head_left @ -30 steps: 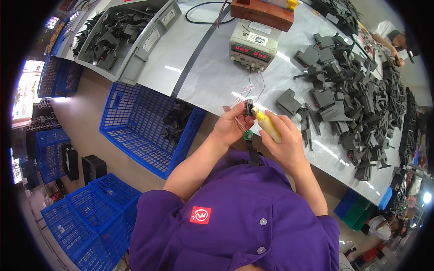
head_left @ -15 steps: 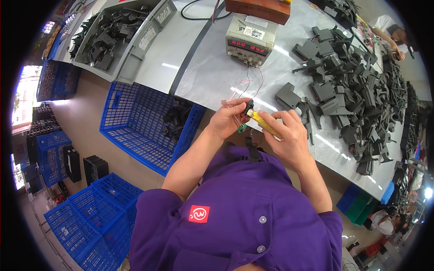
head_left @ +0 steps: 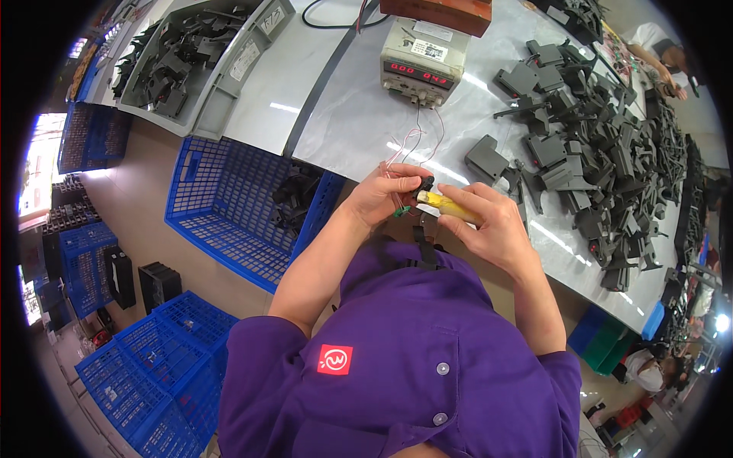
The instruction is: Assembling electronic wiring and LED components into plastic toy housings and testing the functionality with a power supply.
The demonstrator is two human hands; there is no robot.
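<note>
My left hand (head_left: 382, 195) pinches a small black part (head_left: 425, 184) near the table's front edge. Thin red and white wires (head_left: 395, 153) run by that hand, and a small green piece (head_left: 401, 211) hangs below its fingers. In my right hand (head_left: 492, 227) is a yellow tool (head_left: 450, 208) with a pale tip, its exact kind unclear. The tip points at the black part, close to it or touching; which one I cannot tell. Behind my hands stands a power supply (head_left: 422, 65) with a red lit display, and leads come down from its front.
Dark grey plastic housings (head_left: 565, 153) lie piled across the table's right side, one housing (head_left: 487, 158) nearer my hands. A grey bin (head_left: 221, 99) of dark parts is at back left. A blue crate (head_left: 229, 206) stands below the table edge. Another person (head_left: 660, 53) is at far right.
Both hands keep their grips and shift slightly. The black part's angle has changed a little, the yellow tool lies flatter, and the green piece has swung slightly left and up.
</note>
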